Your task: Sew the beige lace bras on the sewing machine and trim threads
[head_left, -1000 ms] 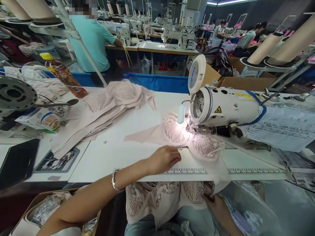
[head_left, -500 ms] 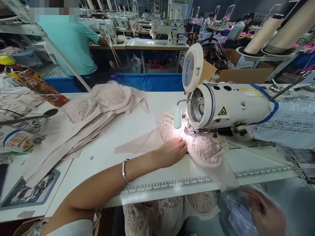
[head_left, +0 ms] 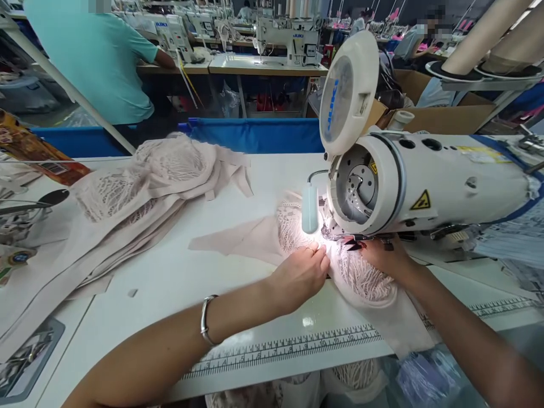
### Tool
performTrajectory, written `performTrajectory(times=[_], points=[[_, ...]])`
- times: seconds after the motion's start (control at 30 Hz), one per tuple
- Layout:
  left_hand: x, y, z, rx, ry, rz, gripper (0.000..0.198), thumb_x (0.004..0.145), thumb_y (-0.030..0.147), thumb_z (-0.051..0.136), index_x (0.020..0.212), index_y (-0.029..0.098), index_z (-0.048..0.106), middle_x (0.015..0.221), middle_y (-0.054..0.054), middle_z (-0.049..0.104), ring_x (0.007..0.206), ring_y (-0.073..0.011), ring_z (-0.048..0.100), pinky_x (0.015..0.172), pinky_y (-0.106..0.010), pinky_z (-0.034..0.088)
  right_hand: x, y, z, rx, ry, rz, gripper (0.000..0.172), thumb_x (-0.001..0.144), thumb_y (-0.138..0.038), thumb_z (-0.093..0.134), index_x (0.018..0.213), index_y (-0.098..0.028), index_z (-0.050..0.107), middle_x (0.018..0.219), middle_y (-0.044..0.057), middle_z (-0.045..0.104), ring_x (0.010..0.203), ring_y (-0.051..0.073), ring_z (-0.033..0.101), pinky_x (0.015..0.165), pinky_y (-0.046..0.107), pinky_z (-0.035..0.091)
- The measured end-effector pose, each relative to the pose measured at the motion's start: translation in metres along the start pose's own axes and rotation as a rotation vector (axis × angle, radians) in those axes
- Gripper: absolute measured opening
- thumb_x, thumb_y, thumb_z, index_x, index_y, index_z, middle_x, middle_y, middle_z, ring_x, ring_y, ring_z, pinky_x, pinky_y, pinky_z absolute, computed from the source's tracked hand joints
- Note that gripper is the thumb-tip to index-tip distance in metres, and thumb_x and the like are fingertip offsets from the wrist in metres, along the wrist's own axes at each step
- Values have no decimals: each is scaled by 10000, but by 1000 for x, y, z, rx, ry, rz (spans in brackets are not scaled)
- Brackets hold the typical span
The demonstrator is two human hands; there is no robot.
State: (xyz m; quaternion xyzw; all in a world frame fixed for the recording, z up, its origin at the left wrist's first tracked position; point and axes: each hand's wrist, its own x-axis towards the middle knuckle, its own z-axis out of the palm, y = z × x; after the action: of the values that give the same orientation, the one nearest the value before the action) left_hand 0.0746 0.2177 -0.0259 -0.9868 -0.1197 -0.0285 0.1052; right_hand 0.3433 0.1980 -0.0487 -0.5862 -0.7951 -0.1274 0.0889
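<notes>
A pale pink lace bra [head_left: 365, 275] lies on the machine bed, its two cups on either side of the lit needle area. My left hand [head_left: 301, 275], with a silver bangle on the wrist, pinches the bra's middle just in front of the needle. Under the arm of the sewing machine [head_left: 437, 187], my right hand [head_left: 385, 255] is closed around dark, pointed thread snips [head_left: 353, 245] and rests over the right cup. The snips' tips point left toward the needle; their handles are mostly hidden by my fingers and the machine.
More pink bras [head_left: 170, 170] are heaped on the left of the table. A bottle [head_left: 42, 153] lies tilted behind them. A small lamp [head_left: 310, 209] hangs beside the needle, and a printed ruler [head_left: 297, 348] runs along the front edge. A person in a teal shirt [head_left: 89, 62] sits beyond.
My right hand has come up from below the table edge to the bra under the machine arm, now with snips. My left hand keeps its pinch. The view has moved closer.
</notes>
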Motion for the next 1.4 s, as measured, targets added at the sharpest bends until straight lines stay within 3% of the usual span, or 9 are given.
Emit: performTrajectory(times=[0.07,0.13,0.3,0.4,0.5,0.77,0.93,1.3,1.4], points=[[-1,0,5,5,55,-45,326,951,54,416,1240,44,565,1153,-160,631,856,-215,549,669,-323,433,-3,0,-4,-7,-5,-14,191,864,-173,560,775,-214,724,784,76,740,804,271,678,796,386,507],[-2,-1,9,13,105,-71,399,967,77,400,1351,11,485,1223,-180,617,855,-215,553,653,-325,427,-5,-3,-9,-15,-25,-8,190,818,-143,584,902,-205,742,857,84,757,790,265,682,775,371,512],[-4,-3,10,-13,127,-106,409,958,80,375,1341,21,506,1329,-194,589,844,-218,571,638,-336,417,-6,-19,-25,160,-192,2,497,790,-86,512,1198,-300,699,875,-3,761,798,210,694,748,306,533],[-5,-4,9,-34,133,-127,461,922,66,404,1375,27,482,1349,-188,586,888,-237,586,653,-343,416,-3,-28,-35,236,-244,-43,673,764,-48,456,1332,-360,635,1017,-22,766,924,200,702,782,296,548],[-6,-7,10,-43,144,-149,467,900,53,428,1362,60,498,1359,-172,588,930,-245,588,674,-342,409,-1,-32,-39,234,-274,-65,732,738,-43,460,1385,-356,600,1133,-5,752,1052,224,684,805,318,558],[-5,-25,5,-147,61,-144,553,777,-53,458,1294,127,536,1353,-128,603,955,-260,585,669,-342,379,-9,-34,-31,247,-288,-29,663,800,-47,470,1385,-339,581,1189,-3,737,1000,212,704,769,297,565],[-4,-34,7,-223,81,-159,464,842,-51,441,1232,166,572,1312,-110,627,955,-237,595,729,-353,391,-9,-38,-29,248,-257,-15,616,803,-66,492,1365,-294,599,1222,23,730,987,233,711,829,332,570],[-3,-41,17,-266,134,-162,395,963,43,405,1280,199,579,1257,-115,653,1057,-257,592,878,-411,425,-6,-45,-34,240,-259,18,576,811,-76,482,1340,-259,619,1127,39,758,928,225,709,687,286,550],[-3,-42,19,-249,169,-147,417,958,30,376,1276,205,582,1232,-109,664,1052,-255,593,907,-435,429,-6,-46,-33,280,-235,23,539,812,-62,467,1288,-254,630,1092,35,756,908,211,702,723,284,535]])
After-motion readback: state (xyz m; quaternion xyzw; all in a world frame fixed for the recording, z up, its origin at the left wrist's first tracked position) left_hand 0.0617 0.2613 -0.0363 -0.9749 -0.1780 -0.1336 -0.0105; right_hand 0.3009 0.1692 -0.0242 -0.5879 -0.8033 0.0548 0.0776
